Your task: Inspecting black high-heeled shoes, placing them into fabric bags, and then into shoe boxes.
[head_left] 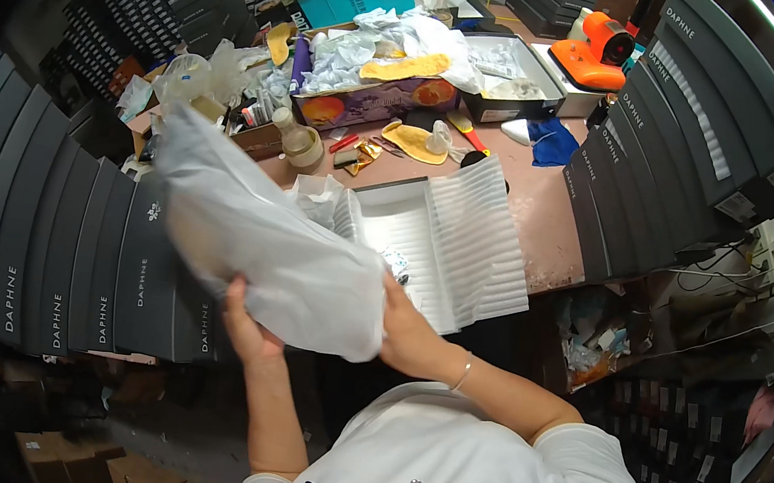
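A white, cloudy plastic bag (279, 263) with something bulky inside is held up before me, tilted toward the upper left. What it contains is blurred by the plastic. My left hand (250, 326) grips its lower edge, thumb on the front. At its right end, my right hand (411, 325) has hold of the side, with the fingers partly hidden behind it. Just beyond the bag lies an open shoe box (390, 218), lined with ribbed white foam sheet (478, 242) that folds out over its right side. A small packet (395, 263) shows inside the box.
Dark grey shoe boxes stand in a row at left (63, 233) and in a tall stack at right (676, 131). Behind the open box are a glass bottle (300, 143), yellow insoles (414, 143), a purple carton (374, 106) heaped with paper, a blue cloth (556, 143) and an orange device (591, 60).
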{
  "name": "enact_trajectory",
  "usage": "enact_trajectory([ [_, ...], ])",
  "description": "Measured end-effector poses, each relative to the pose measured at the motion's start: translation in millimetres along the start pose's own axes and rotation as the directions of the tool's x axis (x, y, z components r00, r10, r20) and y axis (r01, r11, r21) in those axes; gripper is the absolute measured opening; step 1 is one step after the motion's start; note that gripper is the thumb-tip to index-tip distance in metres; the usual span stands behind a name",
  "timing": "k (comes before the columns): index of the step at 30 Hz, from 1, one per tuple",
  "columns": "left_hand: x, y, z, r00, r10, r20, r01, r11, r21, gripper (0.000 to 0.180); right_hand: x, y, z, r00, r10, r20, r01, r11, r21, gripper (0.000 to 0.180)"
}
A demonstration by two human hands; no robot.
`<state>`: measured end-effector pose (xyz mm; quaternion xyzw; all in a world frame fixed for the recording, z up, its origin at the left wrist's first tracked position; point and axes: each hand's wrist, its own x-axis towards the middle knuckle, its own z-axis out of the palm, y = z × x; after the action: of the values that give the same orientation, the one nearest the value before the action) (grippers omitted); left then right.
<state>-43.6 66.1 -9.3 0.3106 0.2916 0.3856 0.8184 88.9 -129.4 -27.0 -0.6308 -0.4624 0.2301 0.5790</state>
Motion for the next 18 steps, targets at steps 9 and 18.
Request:
enact_trajectory([
  [9,-44.7,-100.9,64.8,0.501,0.193,0.843,-0.864,0.155,0.478,0.095,18.7,-10.8,-46.0,0.874,0.42,-0.244,0.009,0.489,0.872,0.041],
  [18,71.8,-127.1,71.3,0.642,-0.148,0.752,-0.744,0.117,0.658,0.093,6.1,20.1,-64.5,0.864,0.465,-0.193,-0.168,0.628,0.759,0.041],
])
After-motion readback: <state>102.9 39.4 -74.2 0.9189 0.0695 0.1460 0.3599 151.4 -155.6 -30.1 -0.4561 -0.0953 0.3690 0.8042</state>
